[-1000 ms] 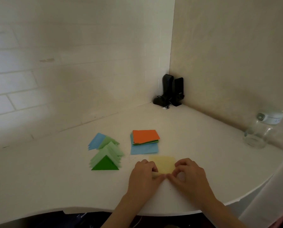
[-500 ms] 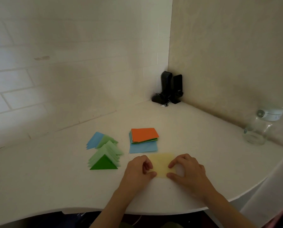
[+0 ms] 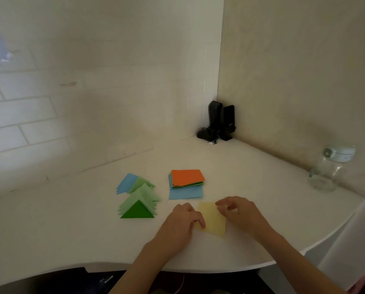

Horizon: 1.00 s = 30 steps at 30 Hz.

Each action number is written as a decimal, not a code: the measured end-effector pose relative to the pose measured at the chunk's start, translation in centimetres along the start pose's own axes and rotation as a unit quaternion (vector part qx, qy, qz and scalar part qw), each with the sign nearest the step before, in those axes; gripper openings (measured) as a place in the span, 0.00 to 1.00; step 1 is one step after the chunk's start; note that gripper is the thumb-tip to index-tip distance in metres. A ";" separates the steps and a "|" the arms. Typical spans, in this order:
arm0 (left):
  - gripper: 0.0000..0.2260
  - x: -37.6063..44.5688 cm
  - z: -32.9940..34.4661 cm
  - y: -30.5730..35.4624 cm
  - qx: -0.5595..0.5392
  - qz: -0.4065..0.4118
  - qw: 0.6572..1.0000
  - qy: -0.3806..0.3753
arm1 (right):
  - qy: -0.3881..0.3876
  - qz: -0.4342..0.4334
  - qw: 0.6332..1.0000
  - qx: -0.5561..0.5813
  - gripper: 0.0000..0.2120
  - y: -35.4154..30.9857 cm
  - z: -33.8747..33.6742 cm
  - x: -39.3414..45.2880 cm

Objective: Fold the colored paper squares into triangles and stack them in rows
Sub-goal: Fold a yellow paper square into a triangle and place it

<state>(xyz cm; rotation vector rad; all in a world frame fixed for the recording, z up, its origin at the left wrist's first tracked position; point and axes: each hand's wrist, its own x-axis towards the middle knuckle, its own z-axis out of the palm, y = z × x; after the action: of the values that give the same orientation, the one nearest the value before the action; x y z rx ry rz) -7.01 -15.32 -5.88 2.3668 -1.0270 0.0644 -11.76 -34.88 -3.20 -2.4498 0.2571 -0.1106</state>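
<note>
A pale yellow paper square [image 3: 212, 219] lies flat near the front edge of the white corner desk [image 3: 71, 219], between both hands. The left hand [image 3: 181, 221] sits at the sheet's 9 o'clock side, fingers curled, their tips pressing its left edge down. The right hand [image 3: 238, 211] is at the sheet's 2 o'clock corner, its bent fingers and thumb pinching that corner.

At 12 o'clock from the yellow sheet sits the stack of unfolded squares [image 3: 186, 183]: an orange sheet on top, green edges under it, a light blue sheet sticking out at the bottom. At 9 o'clock from that stack lie the folded triangles [image 3: 138, 200], overlapping in a row running from far to near: light blue ones farthest, pale green in the middle, 1 dark green triangle [image 3: 137, 213] nearest.

At 12 o'clock, deep in the corner where the walls meet, stand 2 black speakers [image 3: 220, 122]. At 3 o'clock, against the right wall, a clear glass jar [image 3: 325, 172] with a white lid stands well apart from the papers.
</note>
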 end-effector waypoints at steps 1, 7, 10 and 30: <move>0.15 -0.2 0.2 0.0 0.031 0.012 0.999 0.018 | 0.016 -0.001 1.000 -0.001 0.06 0.0 0.0 0.0; 0.22 -1.5 0.6 2.3 0.172 0.009 0.980 0.103 | 0.015 0.014 1.000 0.015 0.10 0.0 -0.3 -2.1; 0.25 -1.9 1.0 2.9 0.196 -0.017 0.975 0.101 | 0.001 0.006 0.999 0.050 0.14 -0.3 -0.4 -3.4; 0.07 -3.2 -0.4 -3.6 0.060 -0.048 0.980 0.185 | 0.038 -0.096 0.994 -0.043 0.04 0.0 3.2 -1.8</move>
<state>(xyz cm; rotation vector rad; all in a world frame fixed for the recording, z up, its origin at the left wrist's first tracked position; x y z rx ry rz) -6.69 -11.03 -8.06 2.3842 -0.7467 0.5229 -13.09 -32.49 -5.71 -2.5554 0.0595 -0.2833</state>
